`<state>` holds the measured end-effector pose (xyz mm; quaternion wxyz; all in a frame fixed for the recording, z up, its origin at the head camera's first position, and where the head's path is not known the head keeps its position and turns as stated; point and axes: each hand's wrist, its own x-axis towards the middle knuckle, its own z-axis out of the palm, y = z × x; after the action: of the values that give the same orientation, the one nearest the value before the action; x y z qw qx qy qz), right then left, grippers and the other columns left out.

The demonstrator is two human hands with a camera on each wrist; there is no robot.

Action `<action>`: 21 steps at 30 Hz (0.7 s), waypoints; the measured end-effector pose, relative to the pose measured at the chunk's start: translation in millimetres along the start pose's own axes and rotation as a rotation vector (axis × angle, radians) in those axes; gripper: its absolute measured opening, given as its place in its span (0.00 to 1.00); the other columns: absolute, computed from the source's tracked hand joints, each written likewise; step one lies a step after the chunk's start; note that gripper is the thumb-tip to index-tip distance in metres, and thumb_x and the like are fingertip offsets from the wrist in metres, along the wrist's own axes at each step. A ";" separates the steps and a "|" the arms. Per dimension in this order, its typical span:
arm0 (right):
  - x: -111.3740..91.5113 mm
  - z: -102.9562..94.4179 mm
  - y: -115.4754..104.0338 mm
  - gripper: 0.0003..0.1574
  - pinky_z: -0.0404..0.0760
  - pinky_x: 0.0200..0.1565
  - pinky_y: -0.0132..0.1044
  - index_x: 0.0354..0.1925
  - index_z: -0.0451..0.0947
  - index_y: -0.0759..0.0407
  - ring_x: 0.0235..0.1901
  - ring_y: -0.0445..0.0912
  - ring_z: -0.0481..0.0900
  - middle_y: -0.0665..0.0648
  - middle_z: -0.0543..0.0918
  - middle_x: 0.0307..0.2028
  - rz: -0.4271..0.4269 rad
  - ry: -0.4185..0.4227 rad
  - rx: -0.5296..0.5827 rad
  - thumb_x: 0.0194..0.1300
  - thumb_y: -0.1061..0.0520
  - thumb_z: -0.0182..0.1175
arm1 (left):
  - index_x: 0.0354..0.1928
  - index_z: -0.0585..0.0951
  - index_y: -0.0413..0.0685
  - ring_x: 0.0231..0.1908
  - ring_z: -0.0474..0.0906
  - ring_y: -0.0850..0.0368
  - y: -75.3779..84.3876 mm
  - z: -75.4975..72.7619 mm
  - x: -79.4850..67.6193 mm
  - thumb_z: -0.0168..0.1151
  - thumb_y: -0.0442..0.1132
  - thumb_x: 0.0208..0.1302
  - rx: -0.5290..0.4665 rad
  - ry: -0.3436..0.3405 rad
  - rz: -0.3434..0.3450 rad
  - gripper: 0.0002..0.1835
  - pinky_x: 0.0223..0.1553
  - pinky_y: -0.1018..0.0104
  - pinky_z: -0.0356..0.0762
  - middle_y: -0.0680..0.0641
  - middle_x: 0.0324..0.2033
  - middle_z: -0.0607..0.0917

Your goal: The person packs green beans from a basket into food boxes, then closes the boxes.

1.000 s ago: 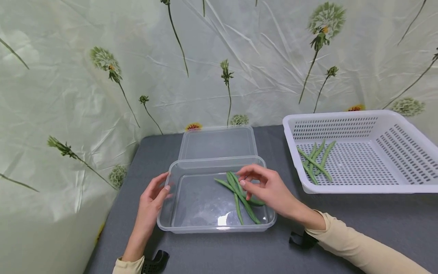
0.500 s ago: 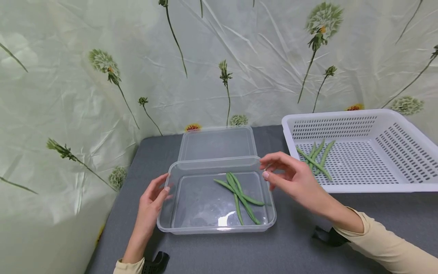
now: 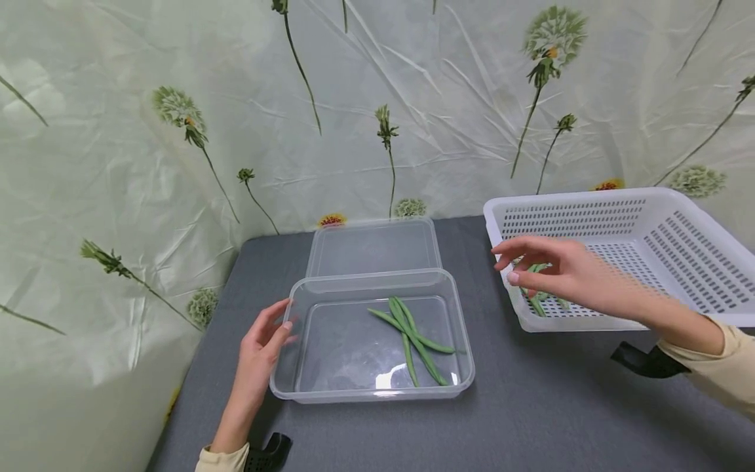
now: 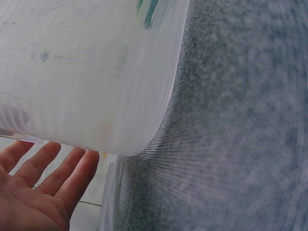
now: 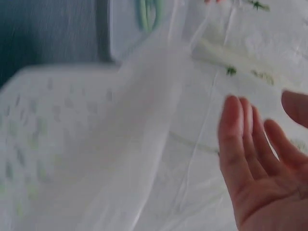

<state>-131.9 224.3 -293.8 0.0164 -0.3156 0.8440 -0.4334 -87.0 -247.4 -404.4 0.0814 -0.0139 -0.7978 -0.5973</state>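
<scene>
My left hand (image 3: 259, 357) rests at the left side of a clear plastic container (image 3: 330, 394), thumb by the rim. In the left wrist view its fingers (image 4: 79, 180) are extended, their tips right at the container wall. Several green beans (image 3: 413, 337) lie crossed in the right half of the container. My right hand (image 3: 566, 272) hangs over the left end of a white perforated basket (image 3: 649, 226), holding nothing, its fingers loosely bent. Beneath it are more green beans (image 3: 537, 305), partly hidden by the hand.
A clear plastic lid (image 3: 374, 246) lies flat behind the container on the dark grey tabletop (image 3: 472, 426). Behind everything hangs a pale curtain (image 3: 330, 157) with a dandelion print. The basket stands to the right of the container.
My right hand has moved right and away from the beans in the container, past its rim, to above the basket. The left hand stays at the container.
</scene>
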 end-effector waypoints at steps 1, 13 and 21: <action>0.9 -7.3 2.6 0.23 0.83 0.32 0.37 0.58 0.76 0.53 0.40 0.43 0.83 0.53 0.83 0.47 0.009 -0.024 -0.024 0.67 0.63 0.64 | 0.68 0.70 0.46 0.57 0.77 0.56 0.0 -0.2 -0.1 0.54 0.39 0.75 0.000 0.000 0.000 0.22 0.47 0.66 0.80 0.44 0.65 0.73; 9.9 -82.9 58.6 0.24 0.84 0.35 0.40 0.63 0.70 0.67 0.41 0.43 0.82 0.60 0.81 0.50 0.155 -0.221 -0.048 0.71 0.64 0.58 | 0.67 0.70 0.45 0.56 0.77 0.57 3.7 0.1 0.7 0.54 0.37 0.75 -0.017 -0.002 0.015 0.22 0.47 0.66 0.80 0.43 0.64 0.73; 16.1 -110.5 107.5 0.24 0.85 0.37 0.41 0.61 0.68 0.74 0.41 0.36 0.81 0.67 0.79 0.51 0.313 -0.233 -0.081 0.72 0.64 0.57 | 0.67 0.70 0.45 0.56 0.77 0.58 2.6 0.3 -0.3 0.54 0.37 0.75 -0.015 -0.003 0.015 0.22 0.47 0.66 0.80 0.43 0.64 0.73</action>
<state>-233.7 340.9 -300.7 0.1686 -0.2288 0.8918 -0.3519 -86.4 -246.3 -402.1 0.0847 -0.0213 -0.7934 -0.6024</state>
